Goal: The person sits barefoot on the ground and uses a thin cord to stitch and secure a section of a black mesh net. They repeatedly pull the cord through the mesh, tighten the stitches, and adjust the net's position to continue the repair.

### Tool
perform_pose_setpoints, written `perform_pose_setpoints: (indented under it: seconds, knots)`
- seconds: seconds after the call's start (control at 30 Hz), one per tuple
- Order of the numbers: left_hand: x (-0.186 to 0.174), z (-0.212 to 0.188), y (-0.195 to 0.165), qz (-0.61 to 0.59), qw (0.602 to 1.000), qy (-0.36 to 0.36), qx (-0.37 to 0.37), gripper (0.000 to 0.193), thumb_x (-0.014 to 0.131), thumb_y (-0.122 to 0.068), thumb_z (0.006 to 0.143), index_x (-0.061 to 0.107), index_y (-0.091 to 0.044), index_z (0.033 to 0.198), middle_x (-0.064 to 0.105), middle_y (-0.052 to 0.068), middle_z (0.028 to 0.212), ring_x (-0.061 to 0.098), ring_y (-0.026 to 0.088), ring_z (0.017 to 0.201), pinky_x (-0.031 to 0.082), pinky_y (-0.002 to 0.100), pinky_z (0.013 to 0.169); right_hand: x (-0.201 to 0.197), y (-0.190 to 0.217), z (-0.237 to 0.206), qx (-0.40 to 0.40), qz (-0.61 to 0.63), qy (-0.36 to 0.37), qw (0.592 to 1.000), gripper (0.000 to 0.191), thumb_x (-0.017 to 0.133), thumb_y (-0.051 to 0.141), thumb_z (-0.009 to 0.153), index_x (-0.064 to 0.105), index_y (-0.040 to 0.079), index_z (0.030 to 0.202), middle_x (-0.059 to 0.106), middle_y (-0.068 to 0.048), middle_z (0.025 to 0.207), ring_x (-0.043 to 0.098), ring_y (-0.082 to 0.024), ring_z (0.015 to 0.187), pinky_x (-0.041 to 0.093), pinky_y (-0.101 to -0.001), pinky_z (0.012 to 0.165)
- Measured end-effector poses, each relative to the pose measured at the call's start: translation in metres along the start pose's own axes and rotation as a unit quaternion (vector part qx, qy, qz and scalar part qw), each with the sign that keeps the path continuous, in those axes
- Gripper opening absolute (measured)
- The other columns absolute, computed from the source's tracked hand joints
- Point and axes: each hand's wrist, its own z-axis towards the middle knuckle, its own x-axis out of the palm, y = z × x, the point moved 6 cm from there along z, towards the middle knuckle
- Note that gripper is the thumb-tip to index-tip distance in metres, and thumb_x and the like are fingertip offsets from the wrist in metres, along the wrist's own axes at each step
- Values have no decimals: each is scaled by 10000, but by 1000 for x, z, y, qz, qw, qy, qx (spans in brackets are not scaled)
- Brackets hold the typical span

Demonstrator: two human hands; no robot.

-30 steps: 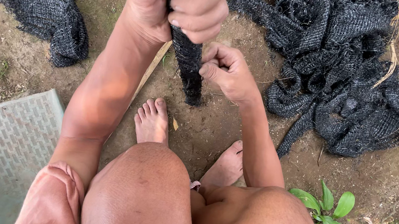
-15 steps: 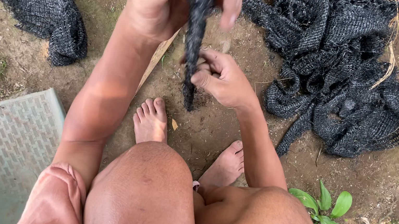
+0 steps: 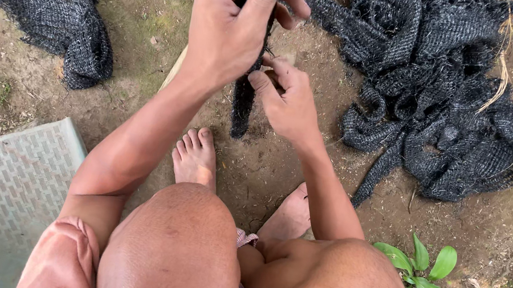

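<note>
Head view: my left hand (image 3: 233, 25) clenches black net strand (image 3: 242, 104); right hand (image 3: 290, 101) pinches it below. Best keep strand taut.

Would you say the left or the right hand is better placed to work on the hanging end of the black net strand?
Probably the right hand: it sits lower, fingers pinching the black net strand near its hanging end, with its forearm unobstructed. The left hand is higher, clamped round the strand, holding it up.
</note>
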Motion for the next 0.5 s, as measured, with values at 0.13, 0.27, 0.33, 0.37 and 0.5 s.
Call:
perform_pose_setpoints:
  seconds: [0.13, 0.27, 0.33, 0.37, 0.5]
  knots:
    - [-6, -2, 10, -19, 999, -8, -35, 334, 511, -303, 1228, 624, 0, 1148, 710, 67, 1067, 722, 115, 837, 589, 249, 698, -2, -7, 0, -38, -44, -27, 998, 352, 689, 188, 1008, 660, -65, 1251, 684, -66, 798, 582, -96, 704, 487, -286, 653]
    - [-10, -3, 14, -25, 999, -2, -40, 355, 509, -308, 1230, 628, 7, 1116, 712, 67, 1033, 711, 105, 800, 575, 236, 667, -3, -17, 1, -40, -18, -15, 999, 349, 682, 153, 1001, 662, -71, 1268, 723, -86, 857, 599, -100, 765, 514, -288, 705]
    - [-9, -2, 14, -31, 999, 13, -32, 362, 507, -312, 1236, 628, 6, 1112, 710, 67, 1029, 708, 106, 797, 574, 235, 664, -4, -21, 2, -44, -27, -10, 999, 346, 698, 152, 1005, 662, -71, 1268, 739, -93, 883, 619, -103, 783, 524, -287, 726]
    - [-8, 0, 14, -32, 999, 20, -26, 366, 506, -316, 1238, 629, 5, 1111, 710, 67, 1027, 707, 106, 795, 574, 234, 661, -5, -22, 3, -46, -32, -9, 998, 345, 705, 151, 1007, 661, -71, 1267, 747, -96, 895, 629, -104, 792, 529, -287, 737]
    - [-7, 3, 8, -24, 999, 38, 2, 363, 495, -339, 1224, 621, -10, 1136, 698, 56, 1048, 701, 99, 783, 571, 225, 638, -8, -28, 2, -30, -12, -6, 999, 326, 690, 117, 987, 680, -69, 1255, 744, -108, 915, 641, -111, 806, 526, -290, 743]
